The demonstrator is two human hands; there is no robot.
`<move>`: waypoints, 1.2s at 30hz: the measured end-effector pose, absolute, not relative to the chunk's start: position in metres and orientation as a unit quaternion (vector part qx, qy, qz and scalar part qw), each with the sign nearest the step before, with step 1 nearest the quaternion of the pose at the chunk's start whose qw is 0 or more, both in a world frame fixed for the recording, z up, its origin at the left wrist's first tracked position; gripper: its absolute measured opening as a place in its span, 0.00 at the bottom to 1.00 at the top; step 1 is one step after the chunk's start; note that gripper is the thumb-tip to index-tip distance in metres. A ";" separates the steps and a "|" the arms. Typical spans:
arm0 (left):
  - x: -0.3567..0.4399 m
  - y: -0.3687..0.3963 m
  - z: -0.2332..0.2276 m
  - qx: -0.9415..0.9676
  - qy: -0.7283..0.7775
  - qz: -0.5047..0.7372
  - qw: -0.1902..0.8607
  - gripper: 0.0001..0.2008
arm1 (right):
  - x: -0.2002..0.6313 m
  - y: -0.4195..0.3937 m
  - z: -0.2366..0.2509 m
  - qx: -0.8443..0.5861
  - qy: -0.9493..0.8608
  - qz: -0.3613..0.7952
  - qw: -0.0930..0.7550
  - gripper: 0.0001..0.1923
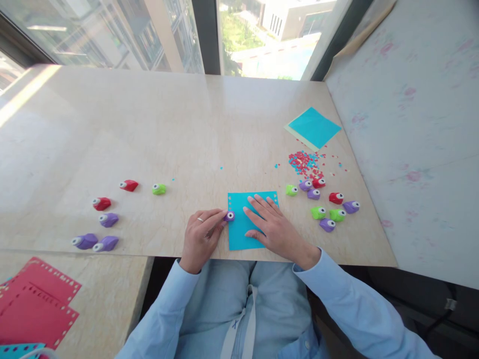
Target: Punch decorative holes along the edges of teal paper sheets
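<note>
Both hands work at the near edge of the pale marble surface (149,129). Left hand (200,234), a ring on one finger, has its fingertips pinched around a small purple craft punch with a white button eye (229,216), which sits at the left edge of a square sheet of turquoise paper (239,234). Right hand (271,224) lies open and flat on that sheet, fingers spread toward its far edge, holding nothing. A row of small punched holes runs along the sheet's far edge and down its left side near the punch.

Just right of the sheet lies a cluster of green, purple and red punches (322,199), and beyond them a scatter of red and blue paper confetti (305,162). Farther back on the right rests a second turquoise sheet over a pale yellow one (314,127). Well to the left sit more loose punches in red, green and purple (108,219). At the lower left corner, red perforated paper sheets (33,304) lie on a lower ledge.
</note>
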State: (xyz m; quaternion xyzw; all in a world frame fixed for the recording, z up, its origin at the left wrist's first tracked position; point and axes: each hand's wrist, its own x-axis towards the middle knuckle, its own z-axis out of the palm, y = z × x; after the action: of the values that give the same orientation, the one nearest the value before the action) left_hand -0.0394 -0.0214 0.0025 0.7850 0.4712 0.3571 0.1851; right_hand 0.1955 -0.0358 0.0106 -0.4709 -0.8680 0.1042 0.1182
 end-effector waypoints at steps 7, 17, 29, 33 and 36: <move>-0.040 -0.021 0.004 0.787 0.470 0.353 0.188 0.11 | 0.195 -0.035 0.010 -0.472 -0.867 0.106 0.122 0.29; -0.040 -0.021 0.007 0.787 0.466 0.351 0.199 0.11 | 0.195 -0.033 0.011 -0.473 -0.863 0.114 0.133 0.28; -0.039 -0.021 0.006 0.786 0.476 0.343 0.195 0.11 | 0.196 -0.034 0.010 -0.472 -0.862 0.119 0.139 0.28; -0.039 -0.021 0.006 0.787 0.476 0.341 0.194 0.11 | 0.195 -0.034 0.011 -0.472 -0.863 0.116 0.136 0.27; -0.039 -0.022 0.006 0.786 0.480 0.335 0.201 0.11 | 0.195 -0.034 0.010 -0.473 -0.861 0.120 0.142 0.28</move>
State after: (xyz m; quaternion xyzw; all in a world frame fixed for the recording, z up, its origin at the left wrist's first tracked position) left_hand -0.0390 -0.0217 0.0064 0.7857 0.4801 0.3346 0.2005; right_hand 0.1948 -0.0339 0.0103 -0.4733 -0.8610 0.1204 0.1421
